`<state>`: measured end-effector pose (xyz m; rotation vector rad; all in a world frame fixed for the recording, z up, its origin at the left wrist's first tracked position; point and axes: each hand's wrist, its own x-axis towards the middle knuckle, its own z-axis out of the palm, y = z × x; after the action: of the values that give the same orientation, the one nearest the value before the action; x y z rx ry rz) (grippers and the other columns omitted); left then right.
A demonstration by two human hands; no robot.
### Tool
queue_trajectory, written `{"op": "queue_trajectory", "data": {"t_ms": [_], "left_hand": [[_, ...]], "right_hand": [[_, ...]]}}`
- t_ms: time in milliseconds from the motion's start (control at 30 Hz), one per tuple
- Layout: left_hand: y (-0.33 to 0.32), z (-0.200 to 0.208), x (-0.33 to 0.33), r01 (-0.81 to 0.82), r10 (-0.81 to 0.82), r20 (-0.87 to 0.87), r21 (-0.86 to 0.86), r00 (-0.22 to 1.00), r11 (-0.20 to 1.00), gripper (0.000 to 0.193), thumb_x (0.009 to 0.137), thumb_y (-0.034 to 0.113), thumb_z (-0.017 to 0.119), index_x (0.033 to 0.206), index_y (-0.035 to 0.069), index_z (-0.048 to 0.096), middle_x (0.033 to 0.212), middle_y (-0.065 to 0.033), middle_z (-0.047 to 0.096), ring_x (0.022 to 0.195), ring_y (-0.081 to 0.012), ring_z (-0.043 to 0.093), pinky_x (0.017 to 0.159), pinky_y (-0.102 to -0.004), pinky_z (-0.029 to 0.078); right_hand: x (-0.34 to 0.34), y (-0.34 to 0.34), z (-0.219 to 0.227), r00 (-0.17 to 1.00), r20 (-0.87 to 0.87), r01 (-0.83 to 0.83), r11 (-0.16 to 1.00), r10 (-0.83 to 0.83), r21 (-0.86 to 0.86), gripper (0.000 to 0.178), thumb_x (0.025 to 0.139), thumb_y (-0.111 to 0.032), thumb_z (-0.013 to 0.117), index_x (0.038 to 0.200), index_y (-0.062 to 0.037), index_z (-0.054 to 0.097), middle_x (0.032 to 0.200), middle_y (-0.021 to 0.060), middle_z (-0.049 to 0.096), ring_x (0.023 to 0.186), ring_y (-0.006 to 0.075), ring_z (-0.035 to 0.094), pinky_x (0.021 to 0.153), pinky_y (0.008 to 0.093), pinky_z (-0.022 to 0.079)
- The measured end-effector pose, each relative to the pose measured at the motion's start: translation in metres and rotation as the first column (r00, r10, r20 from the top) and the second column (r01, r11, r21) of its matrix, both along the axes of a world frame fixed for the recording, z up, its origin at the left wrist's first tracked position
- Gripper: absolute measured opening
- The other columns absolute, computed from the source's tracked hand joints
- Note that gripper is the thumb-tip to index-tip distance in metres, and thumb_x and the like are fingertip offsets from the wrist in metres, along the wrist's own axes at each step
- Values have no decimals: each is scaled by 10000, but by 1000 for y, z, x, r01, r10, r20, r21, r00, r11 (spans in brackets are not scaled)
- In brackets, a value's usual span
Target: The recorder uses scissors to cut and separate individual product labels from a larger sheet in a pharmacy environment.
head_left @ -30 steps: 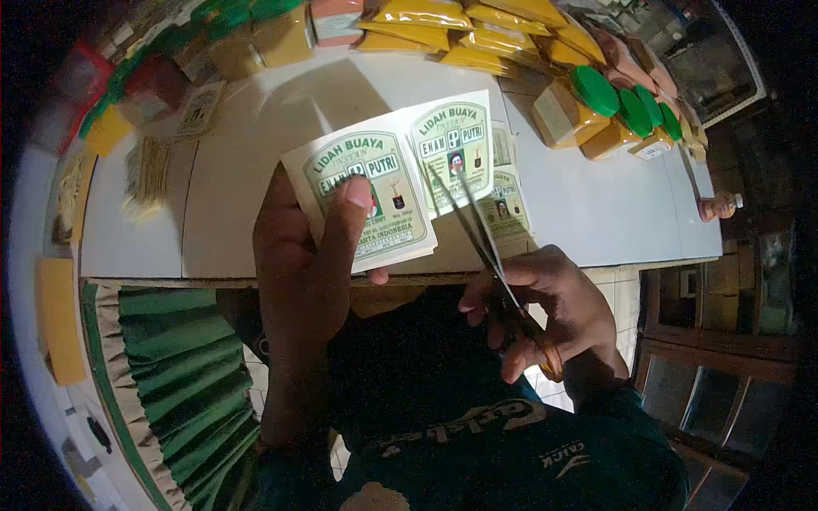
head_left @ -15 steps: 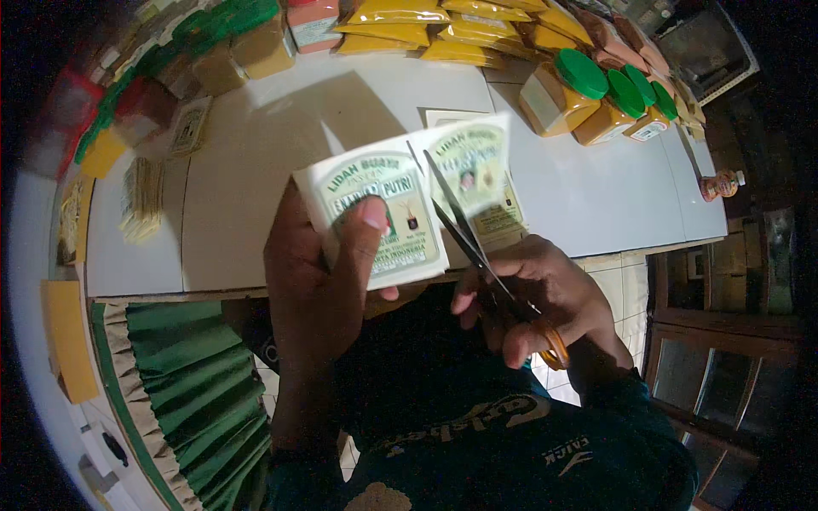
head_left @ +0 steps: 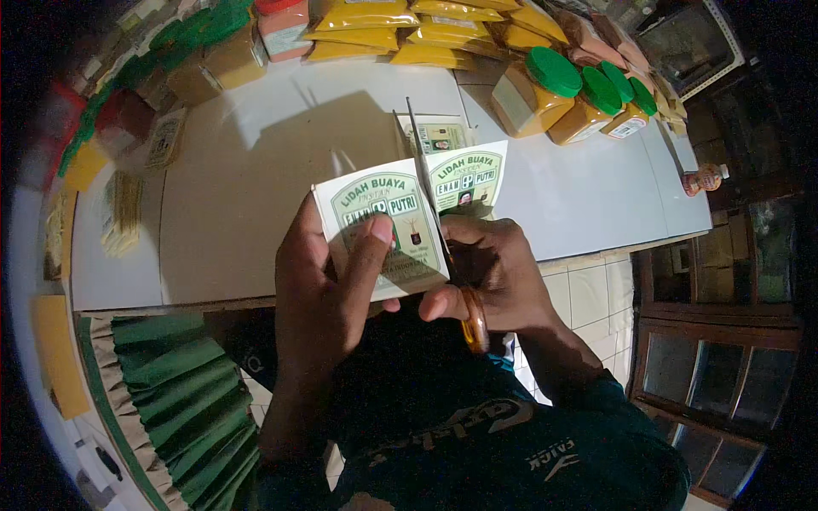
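My left hand (head_left: 328, 277) grips a sheet of printed green-and-white labels (head_left: 375, 183), its thumb flat on the front and the other fingers mostly behind. Through the loops of a pair of scissors (head_left: 474, 322) with amber-orange handles pass fingers of my right hand (head_left: 503, 268). The blades are brought close together and point away from me, lying along the line between two neighbouring labels. The right-hand label (head_left: 469, 175) angles away from the left one. Whether the sheet is one layer or several, I cannot tell. Behind it more labels (head_left: 445, 134) lie on the white table (head_left: 358, 111).
Plump yellow packets (head_left: 434, 34) are piled at the table's back. Green-lidded jars (head_left: 532, 98) lean at the right, with a small bottle (head_left: 704, 180) near the right edge. A label stack (head_left: 123, 213) sits at the left. Below the table hangs a green pleated curtain (head_left: 170, 383).
The scissors' blades have come together from apart and now reach past the sheet's far edge. My right hand has moved left and closer to the labels. The view has shifted slightly.
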<state>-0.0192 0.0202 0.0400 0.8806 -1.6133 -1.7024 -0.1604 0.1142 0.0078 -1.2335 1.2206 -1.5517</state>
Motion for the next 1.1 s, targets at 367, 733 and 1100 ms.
{"op": "queue_trajectory", "data": {"t_ms": [367, 733, 1100], "left_hand": [[-26, -32, -15, 144, -145, -153, -17, 977, 989, 271, 935, 128, 535, 1165, -4, 480, 980, -85, 613, 869, -123, 587, 748, -275, 493], [-36, -27, -20, 115, -106, -76, 117, 991, 987, 265, 941, 157, 536, 1144, -8, 495, 995, -79, 612, 900, -117, 580, 769, -267, 487], [-20, -39, -61, 359, 85, 510, -704, 856, 612, 461, 864, 156, 541, 1238, -50, 367, 1169, -263, 434, 1067, -438, 431, 979, -483, 318]], "right_hand": [[-6, -9, 3, 995, 92, 10, 946, -42, 324, 496, 761, -316, 764, 1057, 52, 610, 902, 119, 656, 781, 167, 624, 610, 269, 500], [-43, 38, 39, 974, 218, 0, 957, -66, 291, 577, 618, -151, 865, 1075, 9, 551, 980, 79, 582, 875, 139, 575, 664, 273, 509], [-160, 133, 61, 184, -982, 875, 449, 40, 182, 509, 675, -400, 800, 680, 3, 488, 621, 165, 557, 581, 245, 601, 578, 395, 488]]}}
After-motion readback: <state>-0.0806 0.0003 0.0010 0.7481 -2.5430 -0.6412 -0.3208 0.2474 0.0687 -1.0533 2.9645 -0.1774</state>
